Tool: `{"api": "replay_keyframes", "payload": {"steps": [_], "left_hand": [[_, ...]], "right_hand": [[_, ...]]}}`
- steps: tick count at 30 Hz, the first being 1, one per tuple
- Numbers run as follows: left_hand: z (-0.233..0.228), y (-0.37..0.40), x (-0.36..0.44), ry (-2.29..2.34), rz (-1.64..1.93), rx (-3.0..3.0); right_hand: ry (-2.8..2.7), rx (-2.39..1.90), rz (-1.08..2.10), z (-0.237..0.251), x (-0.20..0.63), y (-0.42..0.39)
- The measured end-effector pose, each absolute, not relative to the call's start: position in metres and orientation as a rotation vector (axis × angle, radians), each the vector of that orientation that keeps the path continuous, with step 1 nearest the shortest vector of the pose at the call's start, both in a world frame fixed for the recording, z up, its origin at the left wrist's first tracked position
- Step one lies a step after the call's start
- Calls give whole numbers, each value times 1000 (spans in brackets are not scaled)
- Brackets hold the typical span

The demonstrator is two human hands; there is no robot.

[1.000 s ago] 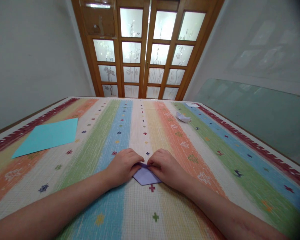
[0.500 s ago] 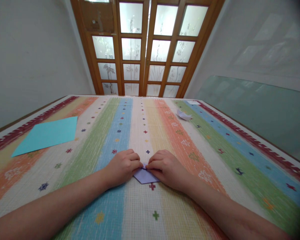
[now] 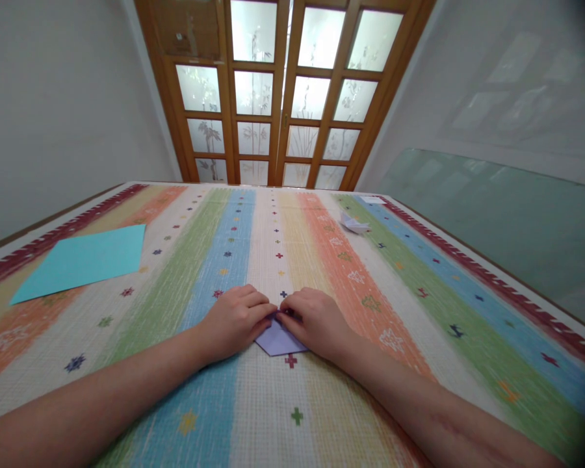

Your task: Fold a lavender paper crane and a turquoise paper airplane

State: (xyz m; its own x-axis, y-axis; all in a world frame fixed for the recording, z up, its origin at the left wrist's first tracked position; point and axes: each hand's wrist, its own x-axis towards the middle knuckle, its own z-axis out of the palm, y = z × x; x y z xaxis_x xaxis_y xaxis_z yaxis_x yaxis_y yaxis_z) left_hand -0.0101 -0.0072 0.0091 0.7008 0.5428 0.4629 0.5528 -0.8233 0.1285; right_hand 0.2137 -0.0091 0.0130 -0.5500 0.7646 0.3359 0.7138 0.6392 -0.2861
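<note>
A small folded piece of purple paper [image 3: 279, 340] lies on the striped tablecloth, its near edges showing below my fingers. My left hand [image 3: 236, 322] is closed on its left side, thumb and fingertips pinched at the upper edge. From the right, my right hand [image 3: 316, 325] pinches the same upper edge, fingers curled. The two sets of fingertips almost meet at the top of the paper and hide the fold there.
A turquoise sheet of paper [image 3: 82, 261] lies flat on the left. Farther back on the right sits a pale folded paper piece [image 3: 353, 223], with a small white paper [image 3: 373, 200] behind it. The striped tablecloth [image 3: 273, 416] covers the table.
The whole view has shifted slightly. My fingertips have moved a little along the top edge of the purple paper, and my right hand's fingers are more curled; both hands keep their hold.
</note>
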Motion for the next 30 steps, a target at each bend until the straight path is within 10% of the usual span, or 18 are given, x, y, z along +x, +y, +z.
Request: {"api": "replay_keyframes", "payload": {"steps": [30], "left_hand": [[8, -6, -12, -749, -819, -2966]], "right_hand": [[-2573, -757, 409, 20, 229, -9]]}}
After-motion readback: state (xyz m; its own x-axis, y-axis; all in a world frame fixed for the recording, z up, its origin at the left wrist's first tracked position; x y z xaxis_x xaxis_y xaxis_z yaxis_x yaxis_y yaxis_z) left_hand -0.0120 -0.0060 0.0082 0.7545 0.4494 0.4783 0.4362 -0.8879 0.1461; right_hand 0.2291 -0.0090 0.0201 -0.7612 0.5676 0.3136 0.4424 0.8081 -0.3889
